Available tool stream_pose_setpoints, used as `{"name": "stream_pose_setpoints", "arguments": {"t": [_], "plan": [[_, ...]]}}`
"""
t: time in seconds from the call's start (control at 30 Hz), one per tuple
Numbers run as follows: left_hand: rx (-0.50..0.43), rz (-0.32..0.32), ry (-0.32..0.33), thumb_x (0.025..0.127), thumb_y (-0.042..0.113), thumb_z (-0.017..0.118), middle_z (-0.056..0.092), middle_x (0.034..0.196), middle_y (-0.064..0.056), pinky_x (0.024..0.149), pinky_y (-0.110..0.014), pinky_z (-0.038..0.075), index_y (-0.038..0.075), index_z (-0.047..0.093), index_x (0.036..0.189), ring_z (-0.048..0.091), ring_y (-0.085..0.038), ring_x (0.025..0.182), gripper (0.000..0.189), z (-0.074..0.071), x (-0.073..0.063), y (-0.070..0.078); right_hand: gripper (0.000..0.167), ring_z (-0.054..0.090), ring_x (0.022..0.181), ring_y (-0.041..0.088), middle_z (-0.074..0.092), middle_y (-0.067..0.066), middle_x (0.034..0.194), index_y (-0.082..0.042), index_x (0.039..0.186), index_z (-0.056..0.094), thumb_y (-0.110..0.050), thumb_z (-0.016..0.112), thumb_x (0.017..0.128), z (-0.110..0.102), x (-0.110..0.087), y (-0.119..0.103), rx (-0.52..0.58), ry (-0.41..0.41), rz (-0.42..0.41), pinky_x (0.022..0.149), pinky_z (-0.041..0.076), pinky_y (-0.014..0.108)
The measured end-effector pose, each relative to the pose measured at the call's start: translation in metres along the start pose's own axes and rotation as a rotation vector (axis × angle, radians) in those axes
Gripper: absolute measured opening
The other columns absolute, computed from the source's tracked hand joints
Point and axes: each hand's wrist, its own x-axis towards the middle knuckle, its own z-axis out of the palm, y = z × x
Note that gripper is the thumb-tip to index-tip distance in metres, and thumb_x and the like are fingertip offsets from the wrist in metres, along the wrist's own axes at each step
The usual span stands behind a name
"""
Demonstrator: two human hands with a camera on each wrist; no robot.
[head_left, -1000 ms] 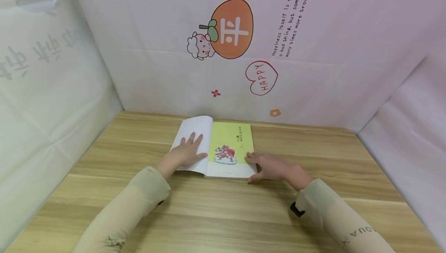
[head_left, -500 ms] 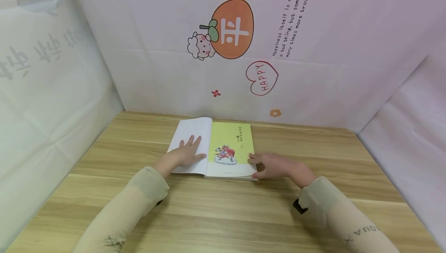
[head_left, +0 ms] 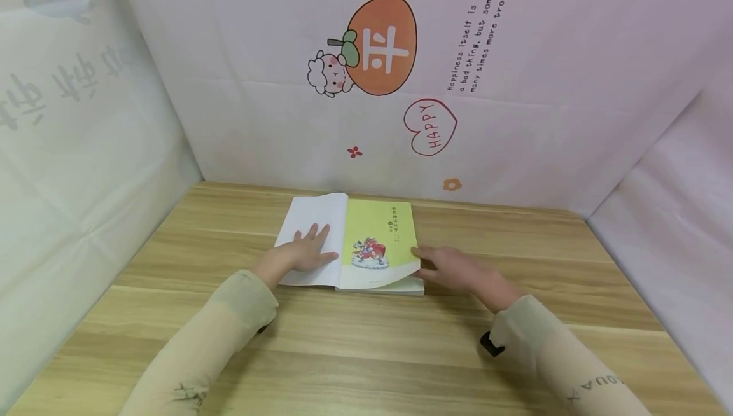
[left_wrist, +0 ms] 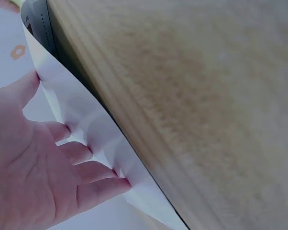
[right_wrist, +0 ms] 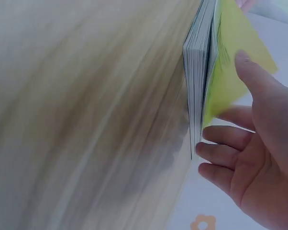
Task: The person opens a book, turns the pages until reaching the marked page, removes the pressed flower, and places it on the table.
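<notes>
On the wooden table lies an open book, its white inner cover folded out to the left. My left hand rests on that cover with fingers spread; in the left wrist view the fingertips press against the white sheet. On the right is a yellow page with a small coloured figure and vertical lettering. My right hand pinches this page at its lower right edge, and the corner is lifted and bent. In the right wrist view the thumb lies on the yellow side, over the thick stack of pages.
Behind the book a pale printed cloth hangs down to the table's far edge. More white cloth stands at the left, and another sheet at the right. Bare wood stretches in front of the book.
The right hand has taken hold of the yellow page's lower right corner and raised it, showing the pages beneath. My left hand has slid slightly, with the white cover lying a bit flatter.
</notes>
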Motion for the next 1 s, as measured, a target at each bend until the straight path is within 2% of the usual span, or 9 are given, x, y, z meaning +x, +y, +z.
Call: {"name": "stream_pose_setpoints", "arguments": {"t": [0.23,0.37,0.5,0.67,0.77,0.87,1.0], "plan": [[0.013,-0.006,-0.013,0.111,0.042,0.038,0.001,0.165,-0.033,0.122,-0.06,0.002,-0.005,0.002,0.162,0.001,-0.044,0.154,0.078,-0.002,-0.001,0.0,0.084,0.04,0.144,0.04,0.032,0.018,0.163,-0.017,0.166,0.02,-0.052,0.061,0.101,-0.001,0.004,-0.018,0.146,0.031,0.07,0.114,0.036,0.056],[-0.004,-0.009,-0.006,0.111,0.042,0.04,0.001,0.165,-0.033,0.122,-0.06,0.003,-0.005,0.004,0.162,0.002,-0.046,0.153,0.078,-0.001,0.0,-0.002,0.089,0.032,0.149,0.034,0.017,0.011,0.169,-0.019,0.167,0.01,-0.049,0.063,0.101,0.002,0.011,-0.024,0.192,0.032,0.021,0.117,0.033,0.052],[-0.018,0.003,0.007,0.11,0.042,0.042,0.002,0.165,-0.034,0.122,-0.06,0.003,-0.005,0.005,0.162,0.002,-0.045,0.154,0.079,0.0,0.003,-0.005,0.088,0.031,0.149,0.03,0.008,0.009,0.171,-0.012,0.166,0.011,-0.043,0.063,0.102,0.009,0.02,-0.032,0.172,0.036,-0.062,0.117,0.034,0.047],[-0.051,0.003,0.04,0.111,0.041,0.04,0.005,0.166,-0.031,0.122,-0.06,0.005,-0.003,0.009,0.162,0.003,-0.044,0.154,0.074,0.001,0.005,-0.006,0.086,0.025,0.151,0.028,0.006,0.007,0.17,-0.013,0.166,0.013,-0.038,0.065,0.102,0.016,0.033,-0.046,0.216,0.01,-0.104,0.119,0.031,0.046],[-0.09,0.006,0.078,0.112,0.041,0.037,0.007,0.167,-0.028,0.122,-0.06,0.006,0.0,0.013,0.163,0.005,-0.046,0.153,0.07,-0.001,0.004,-0.006,0.084,0.018,0.154,0.027,0.005,0.004,0.171,-0.014,0.166,0.015,-0.038,0.063,0.102,0.019,0.039,-0.054,0.246,-0.017,-0.111,0.121,0.026,0.047],[-0.13,0.012,0.119,0.112,0.043,0.032,0.009,0.167,-0.026,0.122,-0.06,0.008,0.003,0.017,0.163,0.007,-0.048,0.152,0.067,-0.002,0.003,-0.006,0.08,0.02,0.153,0.025,0.004,0.001,0.171,-0.017,0.166,0.016,-0.041,0.06,0.104,0.021,0.044,-0.06,0.236,-0.032,-0.117,0.121,0.027,0.046],[-0.172,0.021,0.195,0.113,0.046,0.025,0.013,0.167,-0.024,0.123,-0.057,0.009,0.004,0.019,0.164,0.011,-0.042,0.154,0.066,-0.001,0.002,-0.005,0.077,0.023,0.153,0.027,0.001,-0.001,0.171,-0.021,0.166,0.017,-0.043,0.058,0.105,0.023,0.049,-0.067,0.199,-0.023,-0.153,0.119,0.03,0.048]]}}
